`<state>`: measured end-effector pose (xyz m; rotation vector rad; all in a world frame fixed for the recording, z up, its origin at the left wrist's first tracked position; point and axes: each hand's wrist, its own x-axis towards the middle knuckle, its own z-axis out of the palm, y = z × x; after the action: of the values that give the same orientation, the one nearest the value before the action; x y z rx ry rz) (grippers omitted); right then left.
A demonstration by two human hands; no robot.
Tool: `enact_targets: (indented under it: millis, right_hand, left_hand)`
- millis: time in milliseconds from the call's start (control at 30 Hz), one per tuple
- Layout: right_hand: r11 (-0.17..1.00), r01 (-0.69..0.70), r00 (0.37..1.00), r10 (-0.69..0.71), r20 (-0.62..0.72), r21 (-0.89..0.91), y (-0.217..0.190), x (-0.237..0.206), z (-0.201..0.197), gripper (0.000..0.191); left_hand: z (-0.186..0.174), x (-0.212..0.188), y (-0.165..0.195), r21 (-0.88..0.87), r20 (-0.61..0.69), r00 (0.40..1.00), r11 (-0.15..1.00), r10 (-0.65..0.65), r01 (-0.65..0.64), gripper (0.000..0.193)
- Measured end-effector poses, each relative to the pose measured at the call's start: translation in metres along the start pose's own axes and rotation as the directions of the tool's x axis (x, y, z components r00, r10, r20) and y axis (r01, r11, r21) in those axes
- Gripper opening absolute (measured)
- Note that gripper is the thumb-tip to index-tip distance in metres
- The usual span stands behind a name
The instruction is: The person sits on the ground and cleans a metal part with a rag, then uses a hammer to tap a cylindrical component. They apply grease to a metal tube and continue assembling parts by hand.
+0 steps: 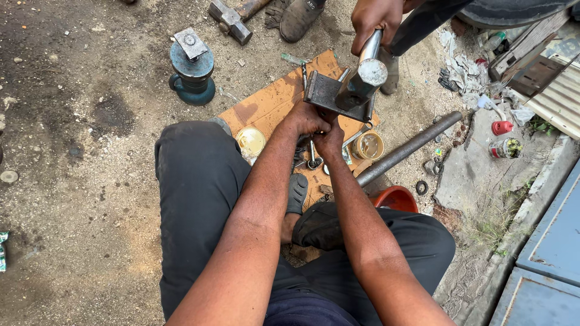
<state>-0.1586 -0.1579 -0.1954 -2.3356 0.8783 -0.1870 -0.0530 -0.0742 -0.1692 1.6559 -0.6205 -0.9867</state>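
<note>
Blue bottle jack, sledgehammer, orange bowl, long pipe

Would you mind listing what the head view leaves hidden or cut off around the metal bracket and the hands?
- Left hand and right hand: fingers hidden under the metal bracket.
- Steel bar: upper end covered by a co-worker's hand.
- Co-worker: cut off by the top edge.
- Sledgehammer: handle cut off at the top.

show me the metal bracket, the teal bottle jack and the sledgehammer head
metal bracket [324,95], head view, on its flat dark side plate
teal bottle jack [192,75], head view, on its round body
sledgehammer head [229,21], head view, on the steel block's middle
</note>
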Motion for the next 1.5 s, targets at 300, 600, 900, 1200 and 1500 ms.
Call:
enact_targets:
  millis: [300,600,900,1200,1500]
  right_hand:
    - [1.0,-0.016,1.0,0.016,0.009,0.003,0.006,0.004,0.004,0.071]
    - [0.998,-0.058,0.997,0.059,0.042,-0.029,0.0,0.001,0.001,0.068]
    - [1.0,-0.009,1.0,0.008,0.024,0.011,-0.002,0.002,0.001,0.066]
    - [0.993,0.1,0.994,-0.102,0.029,0.068,-0.009,0.001,0.002,0.086]
    - [0.998,0.053,0.998,-0.054,0.04,0.028,-0.002,0.004,0.005,0.082]
  left_hand:
    - [0.001,0.001,-0.003,-0.044,-0.022,1.0,0.999,0.022,-0.023,0.074]
    - [0.0,-0.002,0.002,-0.033,-0.009,0.998,0.997,-0.065,0.065,0.072]
    - [0.0,0.0,-0.003,-0.021,-0.021,1.0,1.0,0.013,-0.014,0.072]
    - [-0.01,0.006,-0.014,-0.103,-0.164,0.969,0.973,0.187,-0.206,0.082]
    - [-0.008,0.002,-0.011,-0.065,-0.086,0.996,0.997,0.024,-0.029,0.075]
